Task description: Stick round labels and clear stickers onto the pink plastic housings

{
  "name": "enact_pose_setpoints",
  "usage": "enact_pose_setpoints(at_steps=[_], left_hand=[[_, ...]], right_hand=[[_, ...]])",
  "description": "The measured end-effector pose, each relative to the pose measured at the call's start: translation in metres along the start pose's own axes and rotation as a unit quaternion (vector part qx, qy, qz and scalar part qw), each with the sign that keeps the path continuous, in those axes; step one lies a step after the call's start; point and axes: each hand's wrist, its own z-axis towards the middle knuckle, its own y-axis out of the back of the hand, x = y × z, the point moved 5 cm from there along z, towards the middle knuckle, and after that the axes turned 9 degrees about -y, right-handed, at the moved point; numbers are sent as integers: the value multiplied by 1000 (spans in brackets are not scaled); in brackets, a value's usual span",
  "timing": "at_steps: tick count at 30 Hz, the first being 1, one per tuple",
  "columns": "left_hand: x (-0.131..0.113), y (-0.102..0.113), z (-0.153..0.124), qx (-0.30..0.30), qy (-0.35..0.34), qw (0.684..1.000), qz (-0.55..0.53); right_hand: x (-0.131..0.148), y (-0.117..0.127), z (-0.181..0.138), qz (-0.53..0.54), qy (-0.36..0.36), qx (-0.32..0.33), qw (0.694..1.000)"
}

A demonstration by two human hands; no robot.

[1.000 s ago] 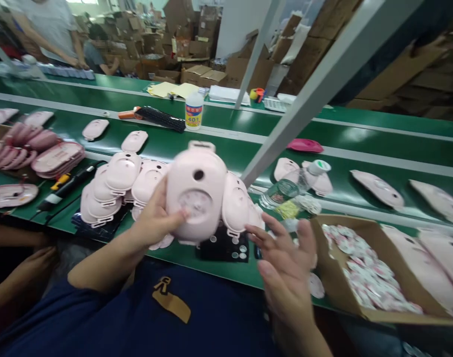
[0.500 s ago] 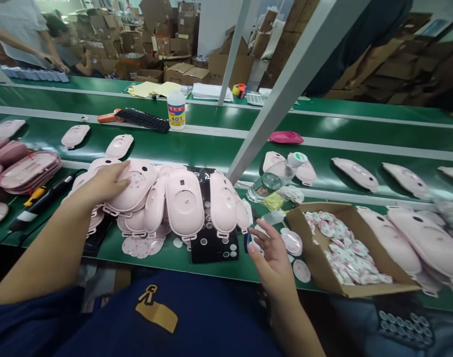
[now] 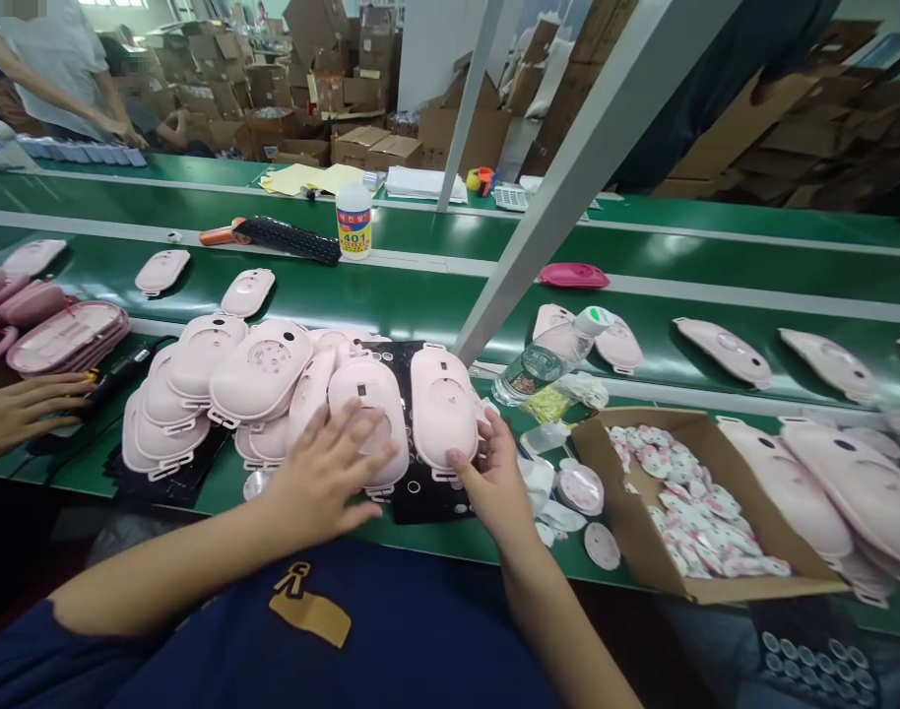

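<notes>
My left hand [image 3: 339, 473] is spread flat over the lower part of a pale pink plastic shell [image 3: 357, 386], its fingers apart. At the lower right edge of another pink shell [image 3: 444, 409], my right hand [image 3: 494, 478] has its thumb on the front face and its fingers curled at the side. Both shells lie on a black sheet [image 3: 413, 504] with round holes. More pink shells [image 3: 262, 369] are piled just left of my hands, overlapping each other. Round printed stickers [image 3: 603, 545] lie to the right of my right hand.
A co-worker's hand [image 3: 32, 409] reaches in at left near a black tool [image 3: 117, 376]. A cardboard box [image 3: 619, 512] of printed pieces, a water bottle [image 3: 543, 359] and a slanted metal post [image 3: 553, 197] stand to the right. A glue bottle [image 3: 353, 222] stands behind.
My left hand has left the pile's left side and moved right onto the middle shell. My right hand has moved left and closed on the right shell's edge. A co-worker's hand has appeared at left.
</notes>
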Motion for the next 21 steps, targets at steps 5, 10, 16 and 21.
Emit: enact_pose_setpoints(at_steps=[5, 10, 16, 21], left_hand=[[-10, -35, 8, 133, 37, 990, 28], [-8, -29, 22, 192, 30, 980, 45], [-4, 1, 29, 125, 26, 991, -38], [40, 27, 27, -88, 63, 975, -194]], right_hand=[[10, -6, 2, -40, 26, -1, 999], [14, -7, 10, -56, 48, 0, 997], [11, -7, 27, 74, -86, 48, 992], [26, -18, 22, 146, -103, 138, 974]])
